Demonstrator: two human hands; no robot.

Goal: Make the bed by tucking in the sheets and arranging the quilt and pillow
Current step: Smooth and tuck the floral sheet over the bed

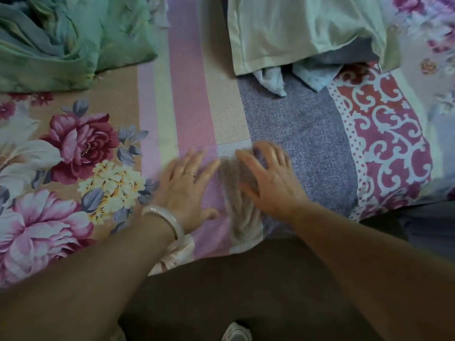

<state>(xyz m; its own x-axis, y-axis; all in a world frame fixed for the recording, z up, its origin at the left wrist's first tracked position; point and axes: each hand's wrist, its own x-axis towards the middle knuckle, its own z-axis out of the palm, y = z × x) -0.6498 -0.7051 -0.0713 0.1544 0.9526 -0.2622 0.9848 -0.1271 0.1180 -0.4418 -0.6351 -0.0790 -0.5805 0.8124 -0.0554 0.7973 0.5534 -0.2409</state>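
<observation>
A flowered sheet [73, 148] with pink, white and tan stripes covers the bed's left and middle. My left hand [187, 185] lies flat on its pink stripe, fingers spread, with a pale bangle at the wrist. My right hand [268, 178] rests flat beside it, where the tan stripe meets a grey-purple mattress pad [302, 134]. A crumpled green quilt [61, 38] lies at the far left. A pale green pillow [302, 28] lies at the far middle. A red scroll-patterned sheet [389, 134] covers the right side.
The bed's near edge runs just below my hands, with the dark floor [221, 291] under it. A white shoe [236, 333] shows at the bottom. Light blue cloth [273, 80] pokes out from under the pillow.
</observation>
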